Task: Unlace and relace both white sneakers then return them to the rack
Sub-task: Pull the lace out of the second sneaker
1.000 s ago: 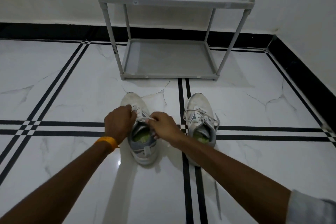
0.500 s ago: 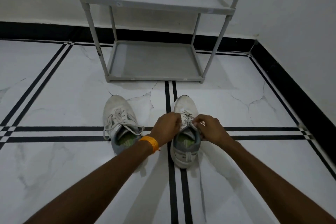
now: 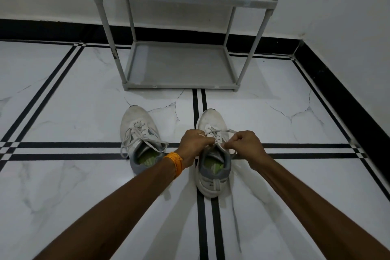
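Pinching the lace (image 3: pixel 219 133) of the right sneaker (image 3: pixel 213 154), both hands are held over its tongue: left hand (image 3: pixel 195 143), right hand (image 3: pixel 245 143). The left sneaker (image 3: pixel 141 139) is left beside it on the floor (image 3: pixel 63 175), before the rack (image 3: pixel 181 63).

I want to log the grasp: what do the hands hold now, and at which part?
Both the left hand and the right hand pinch the lace of the right sneaker, at its loose upper part near the tongue.
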The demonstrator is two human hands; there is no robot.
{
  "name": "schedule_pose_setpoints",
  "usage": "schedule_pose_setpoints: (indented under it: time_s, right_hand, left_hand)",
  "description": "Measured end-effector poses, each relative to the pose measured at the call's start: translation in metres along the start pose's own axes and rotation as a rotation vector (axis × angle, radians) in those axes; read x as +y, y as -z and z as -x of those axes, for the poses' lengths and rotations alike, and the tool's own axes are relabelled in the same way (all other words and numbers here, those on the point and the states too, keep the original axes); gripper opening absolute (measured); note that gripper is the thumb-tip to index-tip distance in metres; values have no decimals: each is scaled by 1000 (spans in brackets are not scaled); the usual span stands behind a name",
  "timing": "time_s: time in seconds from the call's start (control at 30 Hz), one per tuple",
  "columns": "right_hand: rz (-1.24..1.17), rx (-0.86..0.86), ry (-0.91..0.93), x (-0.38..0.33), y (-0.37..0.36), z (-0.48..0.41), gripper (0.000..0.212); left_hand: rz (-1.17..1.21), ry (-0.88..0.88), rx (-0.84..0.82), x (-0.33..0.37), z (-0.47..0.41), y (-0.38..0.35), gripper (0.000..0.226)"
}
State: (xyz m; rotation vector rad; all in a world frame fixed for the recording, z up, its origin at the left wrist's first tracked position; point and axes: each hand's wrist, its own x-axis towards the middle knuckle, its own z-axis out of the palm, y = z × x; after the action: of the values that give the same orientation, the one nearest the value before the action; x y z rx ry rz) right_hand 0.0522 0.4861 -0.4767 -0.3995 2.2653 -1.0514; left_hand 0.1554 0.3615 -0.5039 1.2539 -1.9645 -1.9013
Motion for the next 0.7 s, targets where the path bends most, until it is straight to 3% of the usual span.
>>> schedule_pose_setpoints:
  time_s: [0.13, 0.5, 0.6, 0.7]
  right_hand:
    - [76, 120, 43, 1, -7, 0, 41]
    - [414, 259, 257, 3, -10, -2, 47]
    - [446, 169, 208, -13, 16, 0, 49]
    - [330, -40, 152, -50, 47, 9, 36]
  left_hand:
    - [-52, -34, 50, -3, 2, 2, 25]
    - [-250, -132, 152, -2, 8, 18, 41]
    - [-554, -300, 222, 11, 15, 39, 49]
    - [-645, -455, 326, 44, 18, 62, 46]
